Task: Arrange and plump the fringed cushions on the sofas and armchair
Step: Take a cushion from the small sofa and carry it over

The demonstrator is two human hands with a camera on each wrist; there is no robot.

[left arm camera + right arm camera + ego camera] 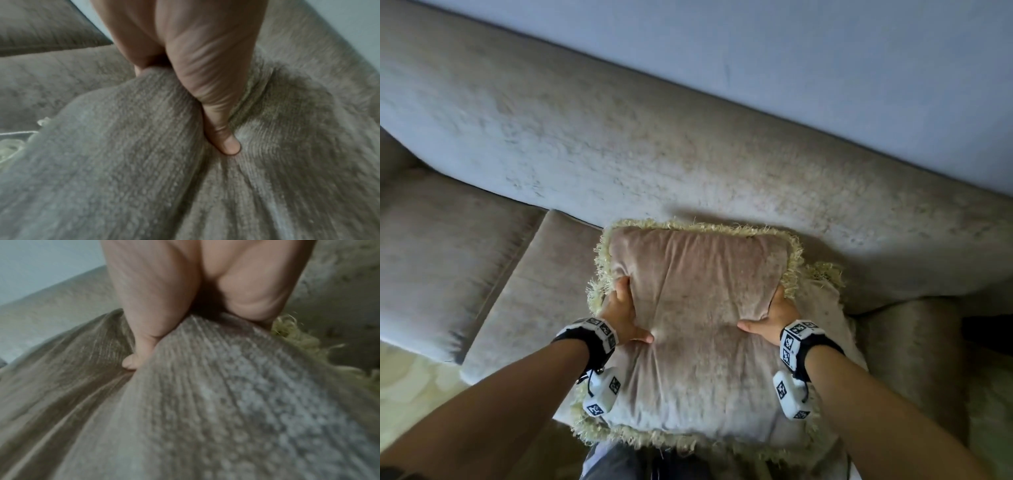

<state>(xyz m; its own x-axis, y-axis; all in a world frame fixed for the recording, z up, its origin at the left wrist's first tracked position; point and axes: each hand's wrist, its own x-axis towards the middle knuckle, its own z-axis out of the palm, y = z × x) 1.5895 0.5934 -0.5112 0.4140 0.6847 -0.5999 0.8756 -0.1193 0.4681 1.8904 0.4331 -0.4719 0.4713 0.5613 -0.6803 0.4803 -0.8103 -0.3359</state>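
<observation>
A pinkish-beige velvet cushion (698,308) with pale yellow fringe lies in front of the sofa back, held at both side edges. My left hand (625,317) grips its left edge, thumb dug into the front face. My right hand (770,317) grips the right edge the same way. In the left wrist view the left hand (195,81) pinches a fold of cushion cloth (123,146), thumb pressed deep. In the right wrist view the right hand (185,305) clamps the cushion (205,394) beside its fringe (292,334). A second fringed cushion (828,294) sits behind it on the right.
The beige sofa's long backrest (619,144) runs across the head view under a pale wall (825,51). Seat cushions (524,274) lie to the left, an armrest (914,349) to the right. Patterned pale carpet (407,387) shows at lower left.
</observation>
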